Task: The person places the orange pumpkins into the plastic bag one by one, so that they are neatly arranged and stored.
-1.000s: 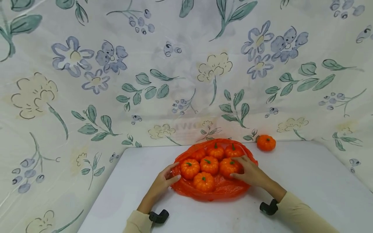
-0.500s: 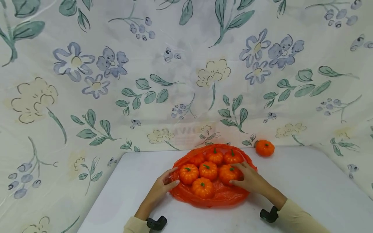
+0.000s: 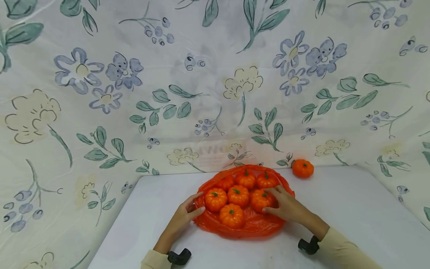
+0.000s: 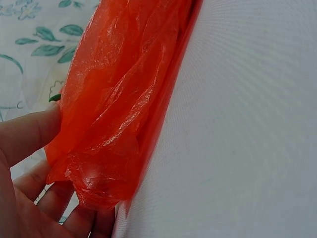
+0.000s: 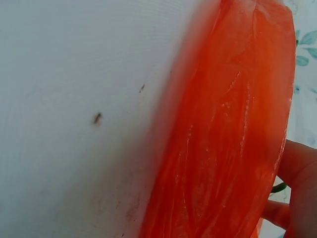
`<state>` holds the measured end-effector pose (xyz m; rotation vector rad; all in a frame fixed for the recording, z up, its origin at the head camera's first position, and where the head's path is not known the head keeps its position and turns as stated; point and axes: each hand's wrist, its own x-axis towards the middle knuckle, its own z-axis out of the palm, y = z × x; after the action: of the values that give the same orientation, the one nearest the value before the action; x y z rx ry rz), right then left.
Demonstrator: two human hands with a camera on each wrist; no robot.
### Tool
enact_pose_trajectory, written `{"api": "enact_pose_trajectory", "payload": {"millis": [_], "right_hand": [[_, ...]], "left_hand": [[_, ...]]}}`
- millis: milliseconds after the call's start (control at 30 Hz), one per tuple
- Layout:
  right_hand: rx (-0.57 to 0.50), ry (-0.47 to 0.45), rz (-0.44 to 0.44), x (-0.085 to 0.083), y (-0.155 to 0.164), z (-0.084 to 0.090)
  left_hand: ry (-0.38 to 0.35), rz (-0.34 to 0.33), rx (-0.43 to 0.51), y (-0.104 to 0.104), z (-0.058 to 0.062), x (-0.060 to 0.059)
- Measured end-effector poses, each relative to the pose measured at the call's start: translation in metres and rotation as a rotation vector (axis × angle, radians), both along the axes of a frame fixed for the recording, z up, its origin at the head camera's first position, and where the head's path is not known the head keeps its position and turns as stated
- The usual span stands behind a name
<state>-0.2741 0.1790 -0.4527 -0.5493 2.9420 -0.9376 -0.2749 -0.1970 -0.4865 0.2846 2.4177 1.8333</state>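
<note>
A red plastic bag (image 3: pixel 262 228), rolled low into a wide bowl shape, sits on the white table with several small orange pumpkins in it, green stems up. My left hand (image 3: pixel 183 213) holds the bag's left end; in the left wrist view its thumb (image 4: pixel 37 130) is at the rim and the fingers curve along the crumpled outside. On the other side my right hand (image 3: pixel 289 206) reaches over the rim and grips the rightmost pumpkin (image 3: pixel 258 201) between thumb and fingers. In the right wrist view the bag's wall (image 5: pixel 233 124) covers most of that pumpkin.
One more pumpkin (image 3: pixel 303 169) stands outside the bag at the table's back right, close to the floral cloth (image 3: pixel 215 93) hung behind. The white table (image 3: pixel 141 209) extends to both sides and in front. Small dark specks mark its surface in the right wrist view.
The head view has tilted and shifted slightly. Both hands keep their places at the bag, and the pumpkins lie as before.
</note>
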Motion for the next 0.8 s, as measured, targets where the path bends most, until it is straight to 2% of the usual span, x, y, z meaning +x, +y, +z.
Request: {"api": "enact_pose_trajectory", "payload": {"millis": [233, 500, 633, 800], "right_hand": [[0.003, 0.018, 0.022, 0.002, 0.004, 0.004], [-0.152, 0.251, 0.117, -0.009, 0.018, 0.02], [-0.212, 0.295, 0.076, -0.017, 0.028, 0.029], [-0.232, 0.287, -0.058, -0.028, 0.045, 0.04]], "left_hand": [[-0.005, 0.003, -0.016, 0.001, 0.0, 0.001], [0.006, -0.005, -0.04, -0.001, 0.003, -0.001], [0.006, -0.015, -0.045, -0.001, 0.004, -0.001], [0.004, -0.015, -0.041, -0.001, 0.0, -0.001]]}}
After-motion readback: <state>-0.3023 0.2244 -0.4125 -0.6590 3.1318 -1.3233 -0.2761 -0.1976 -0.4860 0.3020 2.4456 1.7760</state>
